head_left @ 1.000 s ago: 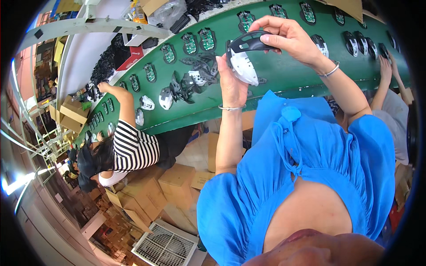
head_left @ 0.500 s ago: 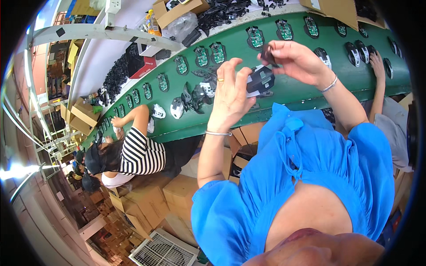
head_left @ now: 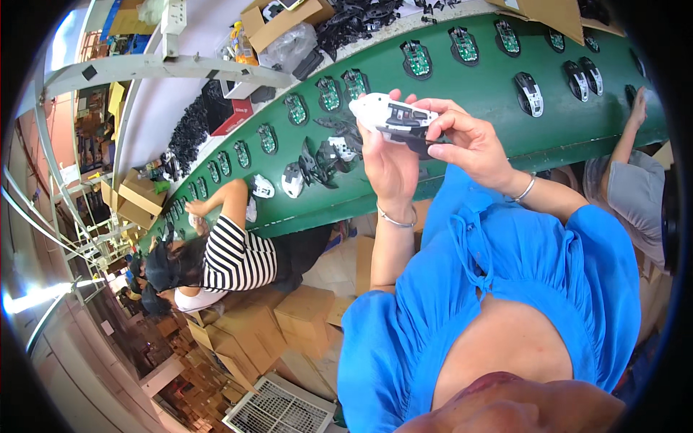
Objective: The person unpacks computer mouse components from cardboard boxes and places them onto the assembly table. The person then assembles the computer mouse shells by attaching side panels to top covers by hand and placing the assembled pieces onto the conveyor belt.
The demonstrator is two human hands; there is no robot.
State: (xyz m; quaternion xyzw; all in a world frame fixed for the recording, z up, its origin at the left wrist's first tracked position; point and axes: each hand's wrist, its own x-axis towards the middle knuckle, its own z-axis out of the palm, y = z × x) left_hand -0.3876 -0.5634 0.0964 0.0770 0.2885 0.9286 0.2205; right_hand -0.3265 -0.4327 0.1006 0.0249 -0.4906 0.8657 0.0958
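Note:
In the head view a half-built computer mouse (head_left: 375,110) with a white shell and dark openings is raised above the green belt. My left hand (head_left: 391,169) is closed round it from below, fingers behind it and thumb in front. A black plastic side piece (head_left: 414,140) lies along the mouse's lower side. My right hand (head_left: 471,144) pinches this piece at its right end, thumb below and fingers above. Whether the piece is seated in the shell I cannot tell. Left of my hands, loose black shells (head_left: 315,164) and a white mouse shell (head_left: 292,180) lie on the belt.
Several mouse bases with green circuit boards (head_left: 416,59) line the far side of the green belt (head_left: 476,94). White-and-black mice (head_left: 529,94) sit to the right. One co-worker in a striped top (head_left: 238,252) works at left; another's hand (head_left: 638,107) reaches in at right. Cardboard boxes (head_left: 307,321) stand below.
The mouse has turned from its dark underside to show its white shell. My right hand has brought the black piece down against its side. The co-worker's hand at right has moved nearer the belt's edge.

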